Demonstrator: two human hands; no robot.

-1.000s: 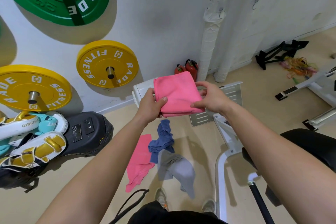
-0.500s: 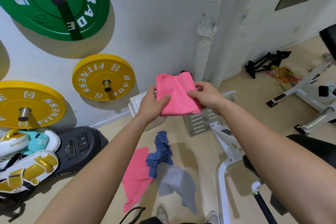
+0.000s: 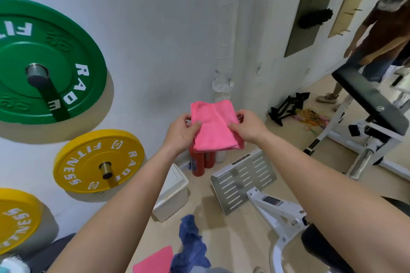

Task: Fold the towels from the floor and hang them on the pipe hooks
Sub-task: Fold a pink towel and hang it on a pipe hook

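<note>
Below pipe hook (image 3: 230,84): folded pink towel (image 3: 214,126) held in air | left hand (image 3: 180,132) + right hand (image 3: 248,127) pinching side edges | soft, light, floppy; likely grip near fold | blue towel (image 3: 192,244) on floor

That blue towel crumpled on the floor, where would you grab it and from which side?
Probably from above, pinching the raised bunched ridge near the top of the blue towel. It lies in a loose heap with folds standing up, so fingers can close on a fold without scraping the floor. Its lower edge lies against the pink towel on the floor, so lifting from the top end should keep the two apart.
</note>
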